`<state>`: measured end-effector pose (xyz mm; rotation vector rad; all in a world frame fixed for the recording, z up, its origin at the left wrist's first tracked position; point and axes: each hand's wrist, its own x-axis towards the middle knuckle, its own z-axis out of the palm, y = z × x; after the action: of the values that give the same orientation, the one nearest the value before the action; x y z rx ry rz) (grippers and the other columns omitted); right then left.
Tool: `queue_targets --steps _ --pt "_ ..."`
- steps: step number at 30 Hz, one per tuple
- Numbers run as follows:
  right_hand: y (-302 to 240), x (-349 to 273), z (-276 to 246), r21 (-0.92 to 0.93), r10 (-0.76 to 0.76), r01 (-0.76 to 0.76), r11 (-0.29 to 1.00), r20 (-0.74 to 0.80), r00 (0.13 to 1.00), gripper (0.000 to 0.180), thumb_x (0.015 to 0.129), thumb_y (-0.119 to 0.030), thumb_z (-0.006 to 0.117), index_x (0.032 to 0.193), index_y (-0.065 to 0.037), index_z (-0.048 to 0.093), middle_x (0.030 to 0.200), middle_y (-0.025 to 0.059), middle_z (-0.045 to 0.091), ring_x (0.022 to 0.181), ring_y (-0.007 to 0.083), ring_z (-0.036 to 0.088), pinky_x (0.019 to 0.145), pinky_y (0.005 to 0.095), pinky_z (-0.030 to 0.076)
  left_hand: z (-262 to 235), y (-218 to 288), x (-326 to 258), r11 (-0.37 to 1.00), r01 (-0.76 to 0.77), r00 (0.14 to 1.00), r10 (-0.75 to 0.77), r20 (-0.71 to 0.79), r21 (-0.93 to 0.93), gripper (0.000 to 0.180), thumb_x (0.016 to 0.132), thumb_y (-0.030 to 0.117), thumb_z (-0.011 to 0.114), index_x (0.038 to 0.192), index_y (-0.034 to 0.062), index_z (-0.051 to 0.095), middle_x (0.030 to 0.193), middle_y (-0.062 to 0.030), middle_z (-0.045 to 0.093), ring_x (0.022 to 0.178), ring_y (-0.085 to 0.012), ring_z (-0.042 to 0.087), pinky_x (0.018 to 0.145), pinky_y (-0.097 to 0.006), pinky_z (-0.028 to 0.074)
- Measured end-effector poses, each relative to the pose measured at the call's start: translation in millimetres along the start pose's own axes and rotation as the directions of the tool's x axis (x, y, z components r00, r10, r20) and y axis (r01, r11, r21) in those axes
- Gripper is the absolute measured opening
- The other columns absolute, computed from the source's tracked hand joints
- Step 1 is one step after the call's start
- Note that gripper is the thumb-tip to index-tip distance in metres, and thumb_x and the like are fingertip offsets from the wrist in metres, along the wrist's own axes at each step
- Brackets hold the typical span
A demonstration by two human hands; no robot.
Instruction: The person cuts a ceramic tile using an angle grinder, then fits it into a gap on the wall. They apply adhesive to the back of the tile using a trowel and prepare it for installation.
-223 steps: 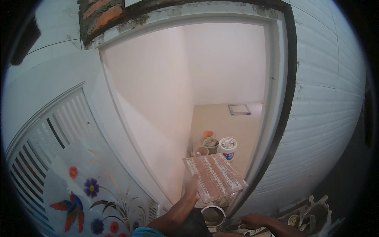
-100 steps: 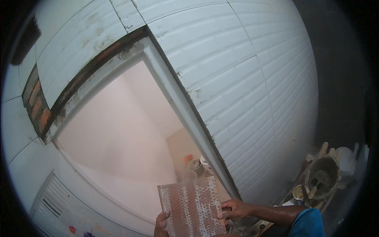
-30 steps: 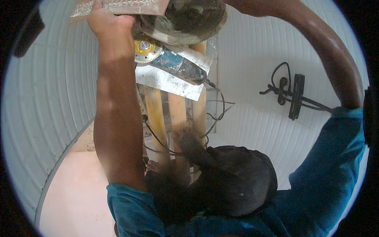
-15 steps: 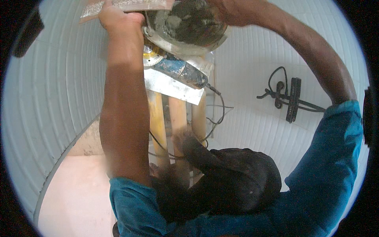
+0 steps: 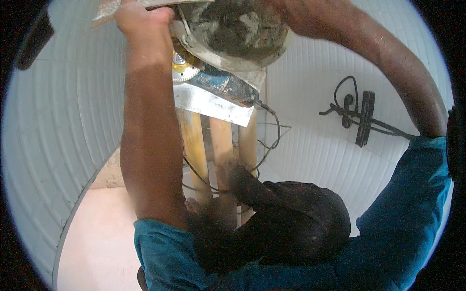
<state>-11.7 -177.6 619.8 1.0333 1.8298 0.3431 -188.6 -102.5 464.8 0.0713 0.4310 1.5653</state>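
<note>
At the top left, my left hand (image 5: 143, 22) grips a flat tile piece (image 5: 104, 14) from below, its fingers closed at the edge; most of the piece runs out of the picture. My right hand (image 5: 310, 17) is at the top, over the right rim of a round bowl (image 5: 208, 56). Its fingers are cut off by the upper edge, so what they hold does not show. Wet grey mortar (image 5: 238, 29) coats the inside of the bowl. Just below the bowl lies a blue angle grinder (image 5: 221, 85) with a toothed cutting disc (image 5: 183, 72) beside my left forearm.
A pale flat board (image 5: 213, 106) carries the grinder, above several yellowish poles (image 5: 222, 140). The grinder's black cord (image 5: 277, 131) loops down among them. A black fixture with a hose (image 5: 365, 119) is on the ribbed white wall at right. My bent dark-clothed leg (image 5: 306, 218) is below.
My left hand and the tile piece have shifted slightly up and left. My right hand sits a little lower and farther right. The bowl appears slightly farther right; the grinder stays on the board.
</note>
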Motion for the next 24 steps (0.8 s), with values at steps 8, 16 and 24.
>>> queue_targets --steps 8,16,24 --pt "-53.0 10.3 21.7 -0.047 -0.135 0.129 0.990 -0.152 0.979 0.019 0.088 -0.018 0.062 0.103 -0.007 0.068 0.090 0.0122 0.073 0.073 0.0236 0.071 0.059 0.0380 0.057 0.3 -0.1 -21.8 0.994 0.000 0.999 -0.003 0.034 0.105 0.046 0.104 0.028 0.035 0.138 0.0000 0.047 0.139 -0.0216 0.053 0.126 -0.0386 0.052 0.108 -0.053 0.041" --pt "-8.1 -25.5 19.9 0.243 0.150 -0.177 0.954 0.126 0.981 0.024 0.098 -0.023 0.050 0.103 -0.006 0.066 0.073 0.0088 0.069 0.063 0.0230 0.069 0.049 0.0404 0.054 -1.5 3.5 -25.4 0.991 -0.031 0.999 0.027 0.030 0.127 0.048 0.103 0.029 0.036 0.141 0.0001 0.043 0.140 -0.0211 0.051 0.126 -0.0385 0.051 0.109 -0.054 0.040" --pt "-43.8 -6.3 66.9 0.642 0.001 0.018 0.766 -0.029 1.000 0.035 0.098 -0.030 0.058 0.122 -0.006 0.062 0.087 0.0206 0.070 0.085 0.0279 0.071 0.077 0.0442 0.059 -5.4 -19.8 -49.3 0.971 -0.116 0.991 0.127 -0.040 0.208 0.050 0.102 0.029 0.037 0.143 0.0002 0.039 0.141 -0.0207 0.049 0.126 -0.0384 0.051 0.110 -0.055 0.040"
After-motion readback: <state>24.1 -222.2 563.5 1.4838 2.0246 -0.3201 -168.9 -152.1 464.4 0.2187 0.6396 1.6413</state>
